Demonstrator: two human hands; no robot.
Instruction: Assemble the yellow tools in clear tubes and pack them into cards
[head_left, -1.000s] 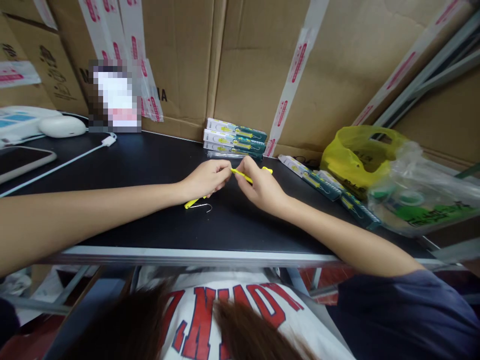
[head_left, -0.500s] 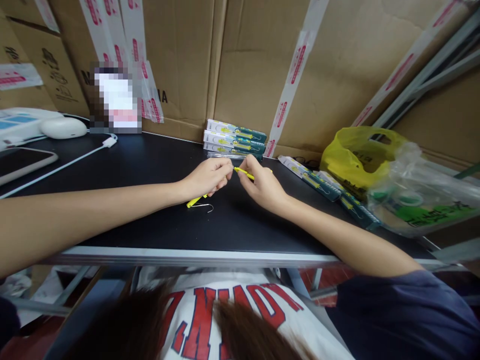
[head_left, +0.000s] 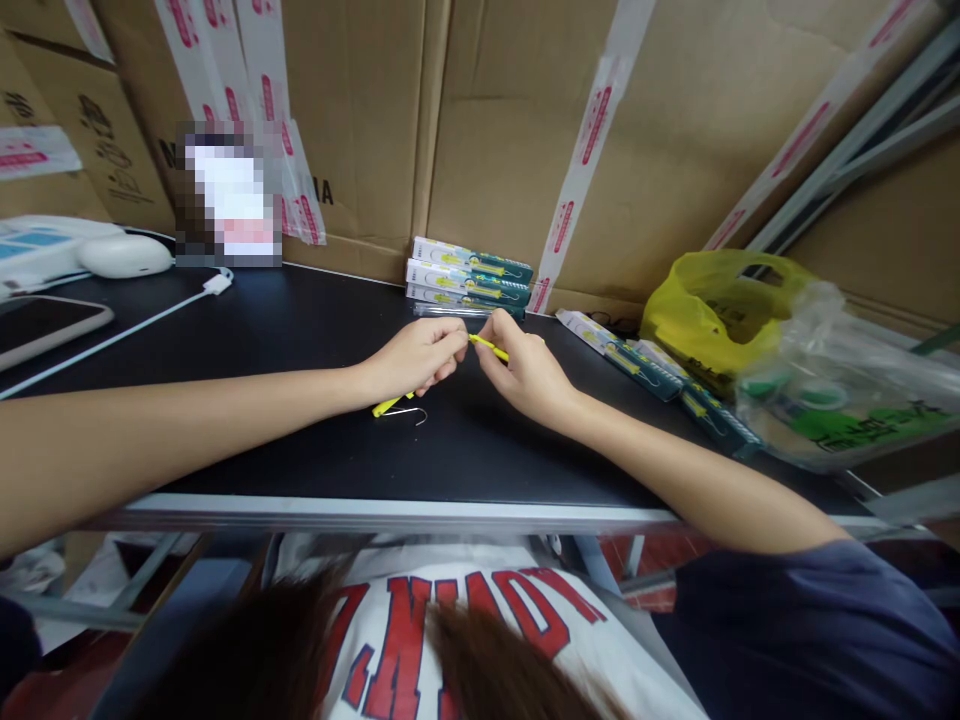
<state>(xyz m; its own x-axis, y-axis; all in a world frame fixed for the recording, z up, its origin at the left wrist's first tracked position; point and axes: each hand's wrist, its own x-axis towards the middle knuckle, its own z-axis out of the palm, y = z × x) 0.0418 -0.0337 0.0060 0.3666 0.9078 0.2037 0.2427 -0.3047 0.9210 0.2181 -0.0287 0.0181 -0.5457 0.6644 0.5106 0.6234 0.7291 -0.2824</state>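
Observation:
My right hand [head_left: 529, 370] pinches a thin yellow pen-like stick [head_left: 491, 348], whose narrow tip points left at my other hand. My left hand [head_left: 427, 355] is closed just beside that tip, fingers curled; what it grips is hidden. Below the left hand a yellow handle-like piece [head_left: 388, 406] shows, partly covered by the fingers, with a thin metal wire hook [head_left: 416, 412] alongside it. Whether this piece rests on the black tabletop [head_left: 480, 450] or hangs from the hand, I cannot tell.
Stacked printed boxes [head_left: 469, 275] stand behind my hands against cardboard. More such boxes [head_left: 630, 365] lie to the right, near a yellow plastic bag [head_left: 675, 310] and a clear bag [head_left: 862, 400]. On the left are a phone [head_left: 45, 325], a white case [head_left: 124, 256] and a cable [head_left: 142, 325].

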